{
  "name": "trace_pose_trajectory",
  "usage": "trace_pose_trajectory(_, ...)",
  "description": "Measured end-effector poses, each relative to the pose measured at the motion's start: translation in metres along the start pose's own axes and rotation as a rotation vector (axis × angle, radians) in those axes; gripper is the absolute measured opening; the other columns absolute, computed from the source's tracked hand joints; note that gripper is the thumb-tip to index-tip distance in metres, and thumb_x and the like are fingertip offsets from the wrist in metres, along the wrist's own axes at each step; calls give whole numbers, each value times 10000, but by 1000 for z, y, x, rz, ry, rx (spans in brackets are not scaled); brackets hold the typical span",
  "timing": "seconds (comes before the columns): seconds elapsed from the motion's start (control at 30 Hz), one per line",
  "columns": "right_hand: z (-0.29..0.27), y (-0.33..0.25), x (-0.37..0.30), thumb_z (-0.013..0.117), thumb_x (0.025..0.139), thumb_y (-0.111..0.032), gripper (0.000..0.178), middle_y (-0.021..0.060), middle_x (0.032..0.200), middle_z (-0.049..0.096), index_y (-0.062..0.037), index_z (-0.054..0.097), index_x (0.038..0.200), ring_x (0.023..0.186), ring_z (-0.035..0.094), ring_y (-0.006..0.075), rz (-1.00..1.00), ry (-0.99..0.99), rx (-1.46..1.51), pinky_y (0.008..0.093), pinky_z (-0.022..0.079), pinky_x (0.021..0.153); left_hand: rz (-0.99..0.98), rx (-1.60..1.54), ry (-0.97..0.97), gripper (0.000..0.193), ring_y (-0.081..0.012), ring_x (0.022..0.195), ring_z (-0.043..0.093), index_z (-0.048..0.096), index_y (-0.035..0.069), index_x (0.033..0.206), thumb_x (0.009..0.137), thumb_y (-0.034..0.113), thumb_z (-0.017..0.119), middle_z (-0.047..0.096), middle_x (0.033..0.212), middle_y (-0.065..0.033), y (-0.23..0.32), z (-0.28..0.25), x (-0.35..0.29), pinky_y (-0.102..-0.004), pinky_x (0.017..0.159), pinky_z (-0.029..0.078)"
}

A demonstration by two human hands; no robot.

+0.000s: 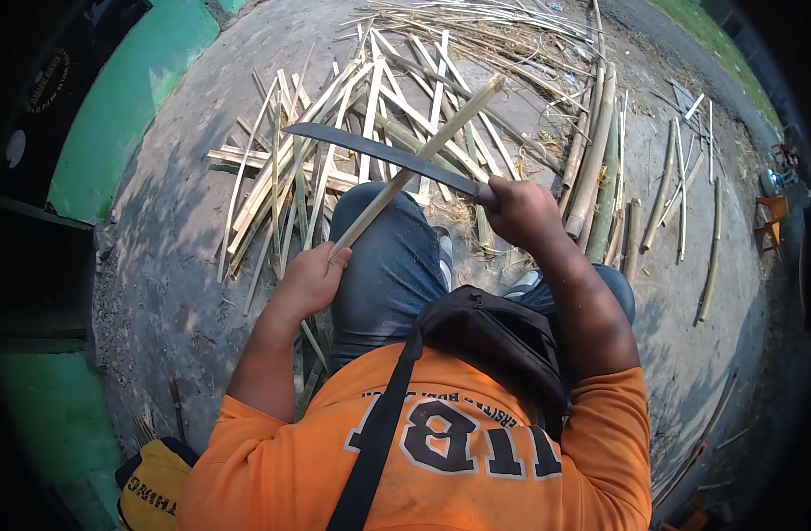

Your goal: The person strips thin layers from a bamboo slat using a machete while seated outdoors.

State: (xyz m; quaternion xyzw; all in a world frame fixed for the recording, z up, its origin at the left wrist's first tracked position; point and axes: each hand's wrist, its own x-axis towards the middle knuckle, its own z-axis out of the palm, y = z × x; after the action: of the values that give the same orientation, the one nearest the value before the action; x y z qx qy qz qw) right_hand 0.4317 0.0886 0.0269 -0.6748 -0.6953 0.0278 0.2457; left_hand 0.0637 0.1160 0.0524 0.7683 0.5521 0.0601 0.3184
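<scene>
My left hand (311,281) is closed round the lower end of a pale bamboo strip (441,135), which slants up and away to the right over my left knee. In my right hand (522,211) is the handle of a machete (365,144), its long dark blade pointing left. Blade and strip cross above the knee, the blade lying against or just over the strip; whether its edge is in the bamboo I cannot tell. Beyond my knees, split bamboo strips (371,115) lie in a loose, crisscrossed heap.
Thick bamboo poles (591,186) lie lengthwise at the right of the heap, with thinner pieces (711,257) farther right. A black bag (503,332) hangs across my lap on a strap. To the left stands a green wall (104,115); a yellow and black cloth item (153,487) sits near my left elbow.
</scene>
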Motion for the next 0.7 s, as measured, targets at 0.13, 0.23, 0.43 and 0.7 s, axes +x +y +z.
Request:
trace_pose_trajectory(0.13,4,31,10,637,959,-326,193,175,787,715,-157,724,928,768,702,412,97,-89,-72,541,556,695,55,11,45,486,-515,842,640,633,-7,955,1091,437,493,667,837,-283,2,5,3,-544,723,495)
trace_pose_trajectory(0.23,7,39,11,618,985,-345,222,177,766,708,-161,732,938,737,693,422,120,-37,-40,551,549,686,54,33,50,475,-524,830,637,631,-12,957,1090,424,498,663,818,-286,1,5,6,-554,715,489)
trace_pose_trajectory(0.43,0,1,-5,681,916,-243,119,170,707,660,-130,685,880,693,665,415,-8,45,11,539,531,654,15,-6,46,458,-520,821,639,640,-19,955,1086,400,510,668,814,-286,5,4,-1,-554,718,493)
trace_pose_trajectory(0.7,2,13,4,700,918,-302,187,156,695,677,-140,684,826,674,688,384,-54,72,-40,507,538,619,64,91,103,432,-517,815,645,650,-7,952,1078,387,528,673,813,-284,9,8,2,-571,718,496)
